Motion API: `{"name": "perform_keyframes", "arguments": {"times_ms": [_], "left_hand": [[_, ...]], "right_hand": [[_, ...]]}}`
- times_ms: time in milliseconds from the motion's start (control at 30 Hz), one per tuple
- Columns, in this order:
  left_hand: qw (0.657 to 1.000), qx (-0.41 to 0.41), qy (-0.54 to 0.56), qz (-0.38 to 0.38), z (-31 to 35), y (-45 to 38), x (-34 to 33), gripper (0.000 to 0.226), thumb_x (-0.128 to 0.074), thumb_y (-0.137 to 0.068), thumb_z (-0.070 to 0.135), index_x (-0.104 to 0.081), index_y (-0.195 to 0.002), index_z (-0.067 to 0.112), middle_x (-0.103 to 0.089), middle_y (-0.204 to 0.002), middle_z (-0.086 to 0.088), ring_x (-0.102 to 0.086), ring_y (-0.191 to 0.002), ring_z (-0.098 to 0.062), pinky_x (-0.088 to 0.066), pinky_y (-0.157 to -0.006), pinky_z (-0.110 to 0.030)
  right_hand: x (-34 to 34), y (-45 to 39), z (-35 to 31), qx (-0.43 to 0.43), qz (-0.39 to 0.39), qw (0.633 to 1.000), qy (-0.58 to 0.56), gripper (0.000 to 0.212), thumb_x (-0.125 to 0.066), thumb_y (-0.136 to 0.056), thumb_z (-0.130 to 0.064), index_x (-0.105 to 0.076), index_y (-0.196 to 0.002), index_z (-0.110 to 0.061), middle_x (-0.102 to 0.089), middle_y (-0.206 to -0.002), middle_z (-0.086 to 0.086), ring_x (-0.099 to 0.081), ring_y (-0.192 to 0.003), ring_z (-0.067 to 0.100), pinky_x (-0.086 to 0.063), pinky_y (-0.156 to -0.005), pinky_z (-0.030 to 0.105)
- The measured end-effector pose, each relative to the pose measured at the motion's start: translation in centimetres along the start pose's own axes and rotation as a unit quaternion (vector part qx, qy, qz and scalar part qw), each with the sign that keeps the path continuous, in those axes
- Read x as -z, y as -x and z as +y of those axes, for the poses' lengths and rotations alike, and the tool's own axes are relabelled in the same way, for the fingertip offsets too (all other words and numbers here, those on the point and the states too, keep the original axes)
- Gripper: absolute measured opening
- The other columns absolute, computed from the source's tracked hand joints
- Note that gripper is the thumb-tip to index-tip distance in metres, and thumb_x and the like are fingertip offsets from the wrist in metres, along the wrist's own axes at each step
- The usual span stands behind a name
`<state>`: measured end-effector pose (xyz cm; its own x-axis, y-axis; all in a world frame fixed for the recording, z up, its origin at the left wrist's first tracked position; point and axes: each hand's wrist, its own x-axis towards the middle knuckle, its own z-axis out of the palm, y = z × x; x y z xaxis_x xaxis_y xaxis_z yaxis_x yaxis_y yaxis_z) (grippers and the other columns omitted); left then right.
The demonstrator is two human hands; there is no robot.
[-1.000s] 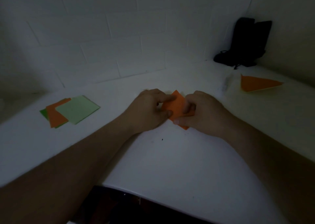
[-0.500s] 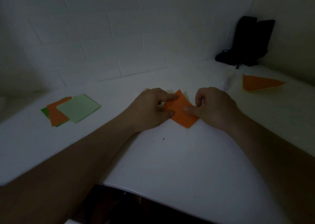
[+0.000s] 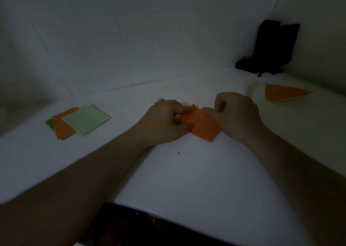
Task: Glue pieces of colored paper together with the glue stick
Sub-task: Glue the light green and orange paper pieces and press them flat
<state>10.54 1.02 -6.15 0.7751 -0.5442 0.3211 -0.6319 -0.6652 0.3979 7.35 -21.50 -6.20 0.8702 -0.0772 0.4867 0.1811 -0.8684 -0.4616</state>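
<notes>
An orange paper piece (image 3: 205,128) lies on the white table (image 3: 187,180) between my hands, with a pale edge showing under its lower corner. My left hand (image 3: 164,123) pinches the paper's left side between forefinger and thumb. My right hand (image 3: 236,114) has its fingers curled in, and its thumb presses along the paper's upper right edge. A faint pale blur (image 3: 250,90) behind my right hand may be the glue stick; I cannot tell.
A stack of light green, orange and dark green sheets (image 3: 78,121) lies at the left. A folded orange triangle (image 3: 282,94) sits at the right. A black object (image 3: 271,47) stands in the back corner against the tiled wall. The table's near edge runs below my forearms.
My right hand slid right off the orange paper and uncovered it. Its thumb now lies along the upper right edge. My left hand keeps its hold.
</notes>
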Motion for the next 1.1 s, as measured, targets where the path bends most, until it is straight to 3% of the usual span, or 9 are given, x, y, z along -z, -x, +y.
{"name": "perform_keyframes", "arguments": {"times_ms": [133, 400, 533, 667, 767, 900, 1033, 1100], "left_hand": [[1.0, 0.006, -0.005, 0.007, 0.3, 0.1, 0.1, 0.062, -0.065, -0.076, 0.058, -0.067, -0.133, 0.035, -0.061, -0.096, 0.012, -0.055, -0.096, -0.011, -0.041, -0.087, -0.027], [1.0, 0.024, -0.003, 0.012, 0.3, 0.3, 0.0, 0.061, -0.066, -0.073, 0.063, -0.069, -0.129, 0.04, -0.063, -0.096, 0.014, -0.057, -0.1, -0.015, -0.047, -0.092, -0.033], [1.0, 0.025, -0.005, 0.003, 0.3, 0.2, 0.0, 0.061, -0.063, -0.075, 0.063, -0.068, -0.13, 0.039, -0.063, -0.098, 0.016, -0.058, -0.101, -0.016, -0.047, -0.095, -0.036], [0.998, 0.049, 0.033, -0.007, 0.0, -0.1, -0.1, 0.058, -0.048, -0.078, 0.06, -0.069, -0.129, 0.04, -0.072, -0.109, 0.01, -0.062, -0.105, -0.015, -0.048, -0.1, -0.04], [0.998, 0.049, 0.046, 0.001, -0.2, -0.1, -0.2, 0.047, -0.054, -0.083, 0.051, -0.071, -0.126, 0.041, -0.074, -0.109, 0.009, -0.065, -0.102, -0.015, -0.05, -0.1, -0.041], [0.998, 0.042, 0.042, 0.011, -0.2, 0.0, -0.1, 0.039, -0.063, -0.089, 0.043, -0.071, -0.127, 0.039, -0.075, -0.107, 0.008, -0.066, -0.097, -0.012, -0.05, -0.099, -0.037], [0.999, 0.028, 0.041, -0.002, -0.3, 0.0, 0.1, 0.035, -0.068, -0.09, 0.04, -0.073, -0.125, 0.038, -0.07, -0.076, 0.013, -0.061, -0.068, 0.003, -0.045, -0.077, -0.023], [0.999, 0.026, 0.035, -0.002, -0.2, 0.0, 0.1, 0.035, -0.072, -0.091, 0.036, -0.072, -0.126, 0.038, -0.074, -0.086, 0.015, -0.064, -0.08, 0.003, -0.045, -0.085, -0.021]], "right_hand": [[-0.2, 0.3, -0.2, 0.017, -0.044, 0.998, 0.034, 0.044, -0.076, -0.083, -0.043, -0.043, -0.063, -0.024, -0.054, -0.065, -0.003, -0.055, -0.067, 0.02, -0.038, -0.068, 0.036], [-0.1, 0.9, -0.9, 0.069, -0.086, 0.991, 0.08, 0.045, -0.067, -0.094, -0.036, -0.035, -0.065, -0.025, -0.045, -0.06, -0.004, -0.043, -0.061, 0.009, -0.027, -0.07, 0.034], [0.1, 1.2, -1.3, 0.067, -0.11, 0.989, 0.073, 0.043, -0.067, -0.09, -0.052, -0.043, -0.067, -0.024, -0.051, -0.064, -0.005, -0.046, -0.065, 0.003, -0.025, -0.067, 0.034], [0.5, 1.4, -1.5, 0.012, -0.143, 0.988, 0.05, 0.051, -0.068, -0.073, -0.074, -0.053, -0.072, -0.025, -0.058, -0.071, -0.01, -0.054, -0.069, 0.004, -0.035, -0.068, 0.034], [0.6, 1.6, -1.8, -0.007, -0.155, 0.987, 0.044, 0.061, -0.071, -0.064, -0.082, -0.052, -0.072, -0.025, -0.06, -0.072, -0.009, -0.056, -0.07, 0.005, -0.039, -0.07, 0.034], [0.6, 1.5, -1.9, -0.012, -0.155, 0.987, 0.04, 0.063, -0.07, -0.063, -0.083, -0.05, -0.071, -0.024, -0.06, -0.07, -0.009, -0.056, -0.07, 0.007, -0.041, -0.075, 0.036], [1.0, 1.2, -1.4, -0.009, -0.074, 0.997, 0.011, 0.055, -0.062, -0.074, -0.075, -0.048, -0.069, -0.022, -0.053, -0.062, -0.005, -0.051, -0.062, 0.011, -0.037, -0.071, 0.036], [1.1, 1.1, -1.4, -0.01, -0.078, 0.997, 0.027, 0.058, -0.064, -0.069, -0.079, -0.049, -0.068, -0.023, -0.055, -0.064, -0.006, -0.052, -0.064, 0.009, -0.036, -0.072, 0.036]]}}
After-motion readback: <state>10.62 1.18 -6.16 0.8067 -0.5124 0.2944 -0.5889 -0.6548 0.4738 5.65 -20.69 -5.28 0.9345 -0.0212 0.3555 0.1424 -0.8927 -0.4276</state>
